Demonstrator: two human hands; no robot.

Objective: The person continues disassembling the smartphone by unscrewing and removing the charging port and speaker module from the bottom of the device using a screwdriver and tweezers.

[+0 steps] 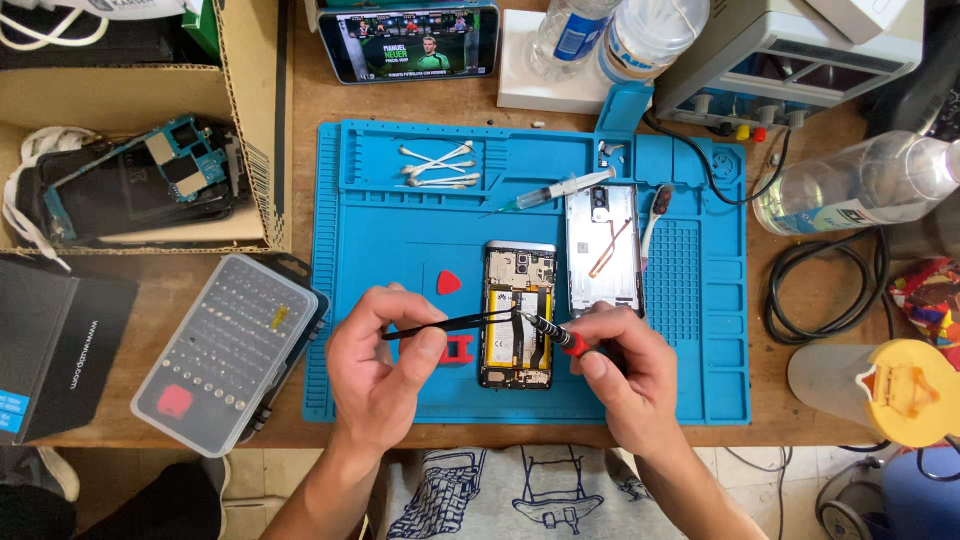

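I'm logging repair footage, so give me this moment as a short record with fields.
Left hand: holds black tweezers, tips at the opened phone
Right hand: holds a red-collared screwdriver, tip on the phone
Surface: blue repair mat
Beside phone: removed back cover, syringe, red pick
Left of mat: clear bit case

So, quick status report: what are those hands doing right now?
Left hand pinching black tweezers. Right hand holding red-collared screwdriver. Both tips on opened phone. Nothing in the way.
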